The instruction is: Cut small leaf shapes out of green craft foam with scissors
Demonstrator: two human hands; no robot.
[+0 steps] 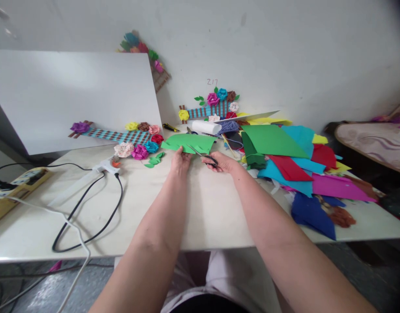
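Two bare forearms [154, 230] stretch out over the person's pale trousers [224, 271] and across the white table [213, 208]. From where I stand, the left hand [181, 161] pinches the near edge of a green craft sheet [190, 141], thumb on top, holding it just above the tabletop. The right hand [222, 162] has its fingers closed round the dark handles of a pair of scissors [210, 160], the blades pointing left at that same edge; I can't tell whether they're parted. Cut green leaves [154, 161] lie left of the left hand, near a blue-and-brown woven panel [117, 135] trimmed with flowers. A glue gun [105, 166] rests farther left, and coloured sheets [275, 141] pile up to the right.
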